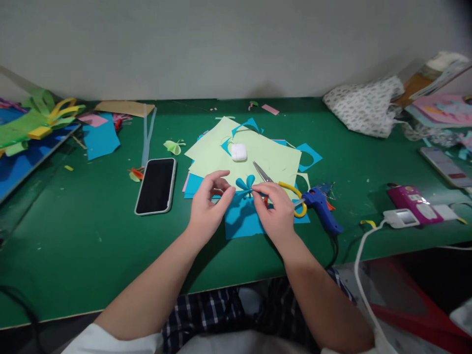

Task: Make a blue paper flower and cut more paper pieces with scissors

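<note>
Between my hands is a small blue folded-paper butterfly (246,184) with raised, rounded wings. My right hand (275,204) pinches it at its right side between thumb and fingertips. At its left, my left hand (212,204) has thumb and fingers apart, the thumb tip close to the butterfly; whether it touches cannot be made out. Below lie pale green paper sheets (210,145) and a blue sheet (239,223). Scissors with yellow handles (302,210) lie partly behind my right hand, blades toward the upper left. A white earbud case (239,152) sits on the green paper.
A smartphone (156,187) lies to the left, with a pale green paper butterfly (174,146) beyond it. On the right are a blue glue gun (324,209), a magenta box (413,201) and a white cable (363,250). Colourful paper strips (40,118) fill the far left.
</note>
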The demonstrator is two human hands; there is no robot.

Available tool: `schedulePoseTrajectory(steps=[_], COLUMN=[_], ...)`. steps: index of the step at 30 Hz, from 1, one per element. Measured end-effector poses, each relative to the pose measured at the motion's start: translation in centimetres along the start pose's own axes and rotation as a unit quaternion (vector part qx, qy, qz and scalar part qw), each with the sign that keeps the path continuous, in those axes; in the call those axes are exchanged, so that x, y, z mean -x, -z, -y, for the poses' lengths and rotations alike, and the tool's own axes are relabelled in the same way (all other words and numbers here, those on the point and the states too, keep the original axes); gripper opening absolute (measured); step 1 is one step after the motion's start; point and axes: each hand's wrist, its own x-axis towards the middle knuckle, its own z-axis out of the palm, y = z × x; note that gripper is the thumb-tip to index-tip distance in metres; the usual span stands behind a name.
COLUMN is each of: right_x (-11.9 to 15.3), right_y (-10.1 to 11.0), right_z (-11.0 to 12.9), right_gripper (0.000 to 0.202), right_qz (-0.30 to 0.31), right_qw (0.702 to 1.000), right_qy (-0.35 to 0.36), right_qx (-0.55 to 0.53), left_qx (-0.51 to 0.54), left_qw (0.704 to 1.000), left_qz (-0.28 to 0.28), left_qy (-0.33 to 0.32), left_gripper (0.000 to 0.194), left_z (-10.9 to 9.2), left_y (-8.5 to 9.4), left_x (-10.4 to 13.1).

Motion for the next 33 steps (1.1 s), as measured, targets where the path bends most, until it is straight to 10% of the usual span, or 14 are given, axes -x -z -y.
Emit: schedulePoseTrajectory(steps=[12,20,33], right_x=[-0.11,-0.68,-0.40], right_y=[-0.09,0.16,-0.25], right_z=[0.08,-0.09,-0.21], right_gripper=[0.012,0.031,0.029], right_qz=[0.024,0.049,0.019], right_qw=[0.998,0.899,0.876], right_qy=[-0.045,-0.382,-0.406], right_qx=[-0.038,-0.207,-0.260], left_qx=[0.074,0.094,0.071], left_qw=[0.990,0.990,0.991], left_qz=[-0.029,-0.070,-0.088], left_qy=[0.119,0.083,0.075], left_gripper=[0.027,0.016,0.014], left_z=[0.00,0.05,0.01], left_y=[-0.48,-0.43,-0.52], left_x=[0.22,0.22,0.23])
